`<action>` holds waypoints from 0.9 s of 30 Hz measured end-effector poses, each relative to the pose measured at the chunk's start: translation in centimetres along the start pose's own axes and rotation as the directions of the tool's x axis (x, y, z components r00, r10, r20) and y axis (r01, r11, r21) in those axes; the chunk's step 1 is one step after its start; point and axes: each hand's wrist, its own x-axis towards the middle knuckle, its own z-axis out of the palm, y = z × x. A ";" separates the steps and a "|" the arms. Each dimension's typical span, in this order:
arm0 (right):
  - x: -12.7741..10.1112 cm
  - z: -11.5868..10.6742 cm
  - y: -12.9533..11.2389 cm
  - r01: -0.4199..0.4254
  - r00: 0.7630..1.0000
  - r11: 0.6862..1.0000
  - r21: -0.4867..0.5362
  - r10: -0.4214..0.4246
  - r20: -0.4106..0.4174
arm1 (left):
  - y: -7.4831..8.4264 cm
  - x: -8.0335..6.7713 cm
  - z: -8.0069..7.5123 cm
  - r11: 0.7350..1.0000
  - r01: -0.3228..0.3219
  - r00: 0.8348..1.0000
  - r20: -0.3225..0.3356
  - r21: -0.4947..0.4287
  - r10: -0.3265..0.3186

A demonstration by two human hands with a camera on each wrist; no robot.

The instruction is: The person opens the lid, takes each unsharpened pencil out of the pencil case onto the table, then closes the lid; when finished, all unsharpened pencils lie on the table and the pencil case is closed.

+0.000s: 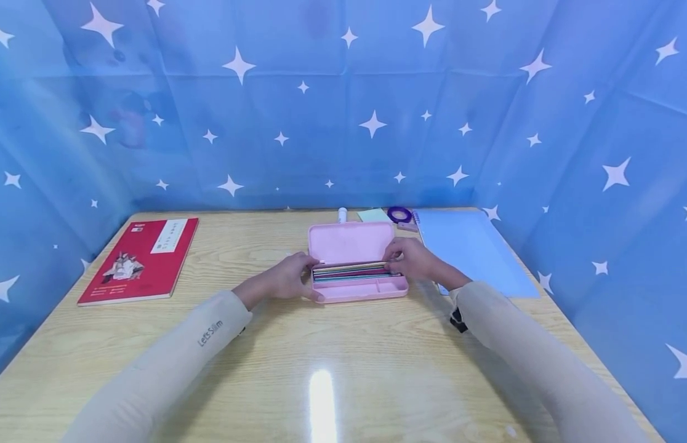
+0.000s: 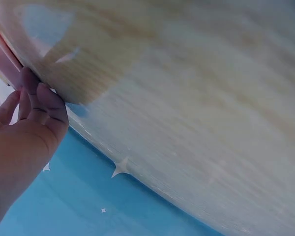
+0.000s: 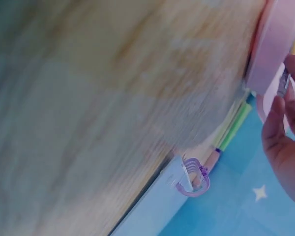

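An open pink pencil case (image 1: 360, 294) stands near the middle of the table, its lid (image 1: 351, 241) tilted back. Several slim coloured pencils (image 1: 349, 271) lie lengthwise inside, beside a small divided compartment at the front right. My left hand (image 1: 290, 277) grips the case's left end, thumb at the near edge and fingers toward the hinge. Over the right end, my right hand (image 1: 414, 258) pinches the end of a slim pencil (image 3: 283, 82), dark and silvery in the right wrist view. Its far part is hidden. In the left wrist view the left fingers (image 2: 34, 91) touch the case.
A red book (image 1: 144, 261) lies at the left. Behind the case are a white glue-stick-like tube (image 1: 342, 215), pale green paper (image 1: 373, 215), a purple tape ring (image 1: 399, 214) and a small purple-grey block (image 1: 407, 227). A light blue ring-bound notebook (image 1: 476, 252) lies at the right.
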 end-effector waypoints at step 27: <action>-2.4 -2.0 -0.6 -0.097 0.988 0.987 0.128 0.111 -0.104 | 0.0 -0.2 0.1 0.999 0.021 1.000 0.008 -0.029 -0.021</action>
